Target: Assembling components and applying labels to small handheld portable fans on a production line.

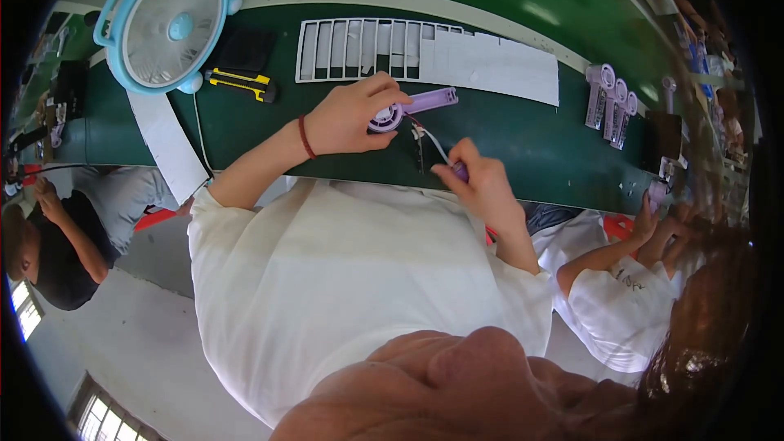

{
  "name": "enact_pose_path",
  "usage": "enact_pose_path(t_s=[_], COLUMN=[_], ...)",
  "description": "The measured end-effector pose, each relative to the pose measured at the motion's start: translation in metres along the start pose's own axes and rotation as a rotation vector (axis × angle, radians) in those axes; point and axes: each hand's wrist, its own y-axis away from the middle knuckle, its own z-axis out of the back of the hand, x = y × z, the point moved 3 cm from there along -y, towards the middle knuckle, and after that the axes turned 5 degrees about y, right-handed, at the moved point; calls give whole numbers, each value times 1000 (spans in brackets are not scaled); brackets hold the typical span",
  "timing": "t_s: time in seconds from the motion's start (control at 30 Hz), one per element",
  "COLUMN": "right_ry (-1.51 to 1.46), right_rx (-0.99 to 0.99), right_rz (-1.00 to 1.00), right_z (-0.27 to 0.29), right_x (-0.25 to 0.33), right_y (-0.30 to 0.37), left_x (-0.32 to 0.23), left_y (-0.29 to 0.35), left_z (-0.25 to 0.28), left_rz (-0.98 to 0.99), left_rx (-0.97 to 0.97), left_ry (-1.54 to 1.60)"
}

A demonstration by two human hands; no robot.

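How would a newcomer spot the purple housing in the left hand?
Start at the white slatted tray on the green bench. Just nearer, the left hand holds the purple housing by its ring end. That grip sets it apart from similar purple pieces in a row farther right.

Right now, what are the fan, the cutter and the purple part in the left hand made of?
Fan: probably smooth plastic, from its even blue and rounded handle. Cutter: yellow-and-black casing, likely plastic; I can't make out a blade. Purple part: apparently hard plastic, with a moulded-looking shape.
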Motion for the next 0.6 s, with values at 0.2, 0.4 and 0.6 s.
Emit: enact_pose_path(t_s=[0.2, 0.4, 0.6], right_ry=[-243, -3, -27], right_rx=[84, -158, -237], right_rz=[169, 208, 305], right_z=[16, 39, 34], right_x=[19, -8, -14], right_y=[-2, -53, -88], left_x=[-18, -13, -7], left_y=[-6, -11, -6], left_z=[-10, -24, -27], left_rz=[-185, -416, -441], left_rx=[-143, -105, -87], left_ry=[-328, -402, -334])
